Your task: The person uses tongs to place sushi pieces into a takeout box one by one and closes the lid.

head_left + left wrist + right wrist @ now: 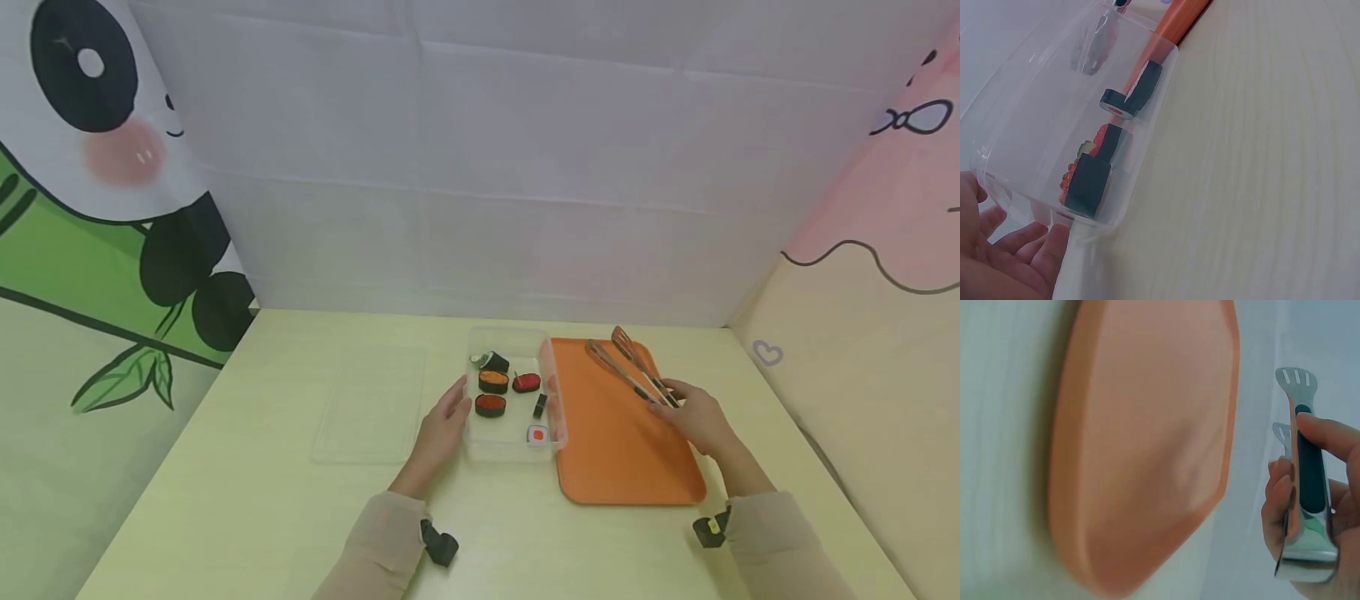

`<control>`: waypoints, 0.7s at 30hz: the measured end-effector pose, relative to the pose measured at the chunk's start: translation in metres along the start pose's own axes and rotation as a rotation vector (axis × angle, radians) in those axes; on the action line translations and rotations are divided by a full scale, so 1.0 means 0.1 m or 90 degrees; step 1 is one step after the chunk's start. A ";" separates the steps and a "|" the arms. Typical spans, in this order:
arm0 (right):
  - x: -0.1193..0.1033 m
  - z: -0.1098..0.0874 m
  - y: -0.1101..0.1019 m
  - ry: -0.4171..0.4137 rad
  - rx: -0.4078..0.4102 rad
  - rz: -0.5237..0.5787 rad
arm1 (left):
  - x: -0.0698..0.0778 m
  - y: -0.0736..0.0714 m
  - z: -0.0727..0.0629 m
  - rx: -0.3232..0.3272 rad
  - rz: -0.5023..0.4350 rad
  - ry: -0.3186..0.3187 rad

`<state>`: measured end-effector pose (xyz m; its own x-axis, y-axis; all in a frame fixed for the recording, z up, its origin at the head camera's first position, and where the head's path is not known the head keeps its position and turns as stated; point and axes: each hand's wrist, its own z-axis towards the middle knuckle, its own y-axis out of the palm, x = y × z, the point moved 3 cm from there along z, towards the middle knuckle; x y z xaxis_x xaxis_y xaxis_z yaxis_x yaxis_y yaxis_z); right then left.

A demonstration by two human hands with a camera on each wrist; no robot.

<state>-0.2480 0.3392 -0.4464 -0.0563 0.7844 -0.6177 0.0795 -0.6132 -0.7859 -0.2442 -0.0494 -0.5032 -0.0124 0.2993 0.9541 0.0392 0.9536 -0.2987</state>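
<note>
My right hand (699, 419) holds metal tongs (1311, 462) with dark grips above the orange tray (622, 467). In the right wrist view the thumb lies along one arm of the tongs and the fingers wrap the other; the slotted tips stand apart with nothing between them. My left hand (441, 429) touches the left side of a clear plastic box (498, 452), its fingers extended against the wall. Inside the box lie several toy sushi pieces, among them an orange-topped roll (493, 382), a red-topped roll (491, 405), a red piece (527, 382) and a white roll (537, 434).
A clear flat lid (367, 408) lies on the pale table (247, 500) left of the box. The tray sits against the box's right side. A white cloth backdrop (480, 167) closes off the back, with printed cloth panels on both sides.
</note>
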 end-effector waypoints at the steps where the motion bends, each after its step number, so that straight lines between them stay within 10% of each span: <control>1: 0.02 -0.01 0.00 0.004 0.002 0.000 | 0.00 0.00 0.00 0.000 -0.001 0.001; 21: 0.57 -0.08 -0.06 0.148 0.029 0.181 | 0.00 0.00 0.00 0.004 0.006 0.000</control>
<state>-0.2437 0.3879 -0.4770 0.1901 0.5793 -0.7926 0.0140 -0.8089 -0.5878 -0.2444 -0.0494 -0.5031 -0.0125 0.3080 0.9513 0.0325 0.9510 -0.3074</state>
